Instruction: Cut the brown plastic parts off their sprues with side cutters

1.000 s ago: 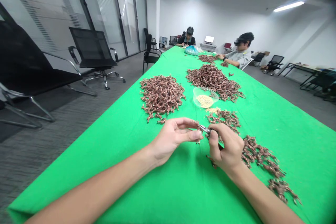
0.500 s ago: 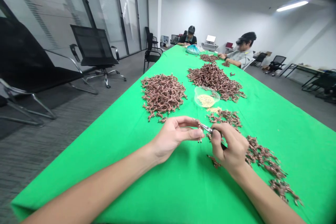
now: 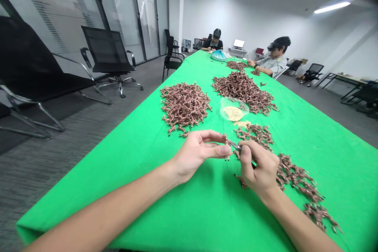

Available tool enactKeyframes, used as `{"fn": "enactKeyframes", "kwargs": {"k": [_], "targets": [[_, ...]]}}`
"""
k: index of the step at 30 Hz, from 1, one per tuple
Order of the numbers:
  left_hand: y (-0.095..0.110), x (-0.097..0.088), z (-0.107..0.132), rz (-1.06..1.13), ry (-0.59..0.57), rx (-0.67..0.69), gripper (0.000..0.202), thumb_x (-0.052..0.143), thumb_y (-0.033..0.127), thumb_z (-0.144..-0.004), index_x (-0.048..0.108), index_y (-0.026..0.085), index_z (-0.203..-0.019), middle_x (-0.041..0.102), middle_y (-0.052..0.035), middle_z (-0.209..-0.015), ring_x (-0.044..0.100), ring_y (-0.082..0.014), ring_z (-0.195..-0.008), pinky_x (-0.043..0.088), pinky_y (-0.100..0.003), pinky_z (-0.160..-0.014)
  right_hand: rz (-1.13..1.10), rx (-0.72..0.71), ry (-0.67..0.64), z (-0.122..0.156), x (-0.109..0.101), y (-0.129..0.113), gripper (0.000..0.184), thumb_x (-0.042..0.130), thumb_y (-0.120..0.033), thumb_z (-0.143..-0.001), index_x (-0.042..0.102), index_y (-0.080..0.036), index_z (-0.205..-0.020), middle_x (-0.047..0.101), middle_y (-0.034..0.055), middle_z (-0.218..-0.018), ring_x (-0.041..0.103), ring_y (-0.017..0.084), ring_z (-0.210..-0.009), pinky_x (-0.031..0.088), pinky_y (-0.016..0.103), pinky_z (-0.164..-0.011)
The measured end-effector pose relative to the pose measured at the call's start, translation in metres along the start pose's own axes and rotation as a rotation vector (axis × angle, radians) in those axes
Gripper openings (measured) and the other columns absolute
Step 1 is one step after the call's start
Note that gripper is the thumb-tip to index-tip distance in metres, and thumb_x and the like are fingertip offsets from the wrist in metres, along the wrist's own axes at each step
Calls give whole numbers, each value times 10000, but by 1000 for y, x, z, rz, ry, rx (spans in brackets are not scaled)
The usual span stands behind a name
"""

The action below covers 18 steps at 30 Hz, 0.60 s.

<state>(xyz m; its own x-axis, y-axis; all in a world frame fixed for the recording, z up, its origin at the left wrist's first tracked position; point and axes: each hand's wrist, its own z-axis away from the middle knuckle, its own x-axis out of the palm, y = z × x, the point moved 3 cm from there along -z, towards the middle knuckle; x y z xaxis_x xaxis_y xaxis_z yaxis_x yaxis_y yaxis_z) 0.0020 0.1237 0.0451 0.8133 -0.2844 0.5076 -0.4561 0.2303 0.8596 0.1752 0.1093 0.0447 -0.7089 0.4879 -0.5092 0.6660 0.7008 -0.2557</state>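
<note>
Pinched between the thumb and fingers of my left hand (image 3: pixel 196 153) is a small brown figurine (image 3: pixel 227 156), held upright above the table with its two thin legs hanging down. My right hand (image 3: pixel 261 165) is closed around small pliers (image 3: pixel 234 145) with a silver tip and dark handles. Their tip meets the figurine's right side near my left fingertips; whether the jaws bite on it cannot be made out. Loose brown figurines (image 3: pixel 241 181) lie below, by my right hand. Beyond both hands stands a clear plastic bowl (image 3: pixel 222 109) with pale beige bits in it.
A green cloth (image 3: pixel 141 141) covers the long table. Figurine heaps rise at left (image 3: pixel 186 106) and farther back (image 3: pixel 243 91); a scattered line (image 3: pixel 298 175) runs along the right. Beige bits (image 3: pixel 242 124) have spilled beside the bowl. Two people sit farther along; black chairs (image 3: pixel 109 51) stand left.
The view has shifted slightly, moving the scene a little to the right. Both hands keep their hold, and the pliers' tip stays against the figurine.
</note>
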Motion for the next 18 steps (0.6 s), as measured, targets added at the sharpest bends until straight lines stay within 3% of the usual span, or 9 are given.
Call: {"fn": "enactKeyframes", "kwargs": {"k": [9, 14, 18], "targets": [[1, -4, -2, -107, 57, 65, 385, 895, 179, -597, 692, 119, -918, 744, -94, -983, 698, -189, -844, 538, -333, -798, -123, 198, -54, 2, 7, -2, 286, 463, -257, -1002, 636, -178, -788, 571, -17, -620, 510, 112, -497, 378, 246, -501], [3, -19, -10, -180, 232, 118, 301, 845, 198, -646, 735, 120, -915, 743, -85, -900, 669, -165, -783, 522, -312, -767, -194, 329, -44, 5, 10, 12, 328, 455, -345, -1022, 637, -176, -808, 531, -22, -591, 470, 119, -477, 355, 245, -468], [18, -45, -22, -338, 407, 271, 275, 820, 241, -675, 758, 134, -920, 754, -90, -917, 669, -178, -810, 519, -327, -798, -235, 379, -20, 7, 9, 21, 344, 470, -369, -1020, 619, -179, -776, 543, -20, -599, 472, 115, -470, 355, 237, -460]]}}
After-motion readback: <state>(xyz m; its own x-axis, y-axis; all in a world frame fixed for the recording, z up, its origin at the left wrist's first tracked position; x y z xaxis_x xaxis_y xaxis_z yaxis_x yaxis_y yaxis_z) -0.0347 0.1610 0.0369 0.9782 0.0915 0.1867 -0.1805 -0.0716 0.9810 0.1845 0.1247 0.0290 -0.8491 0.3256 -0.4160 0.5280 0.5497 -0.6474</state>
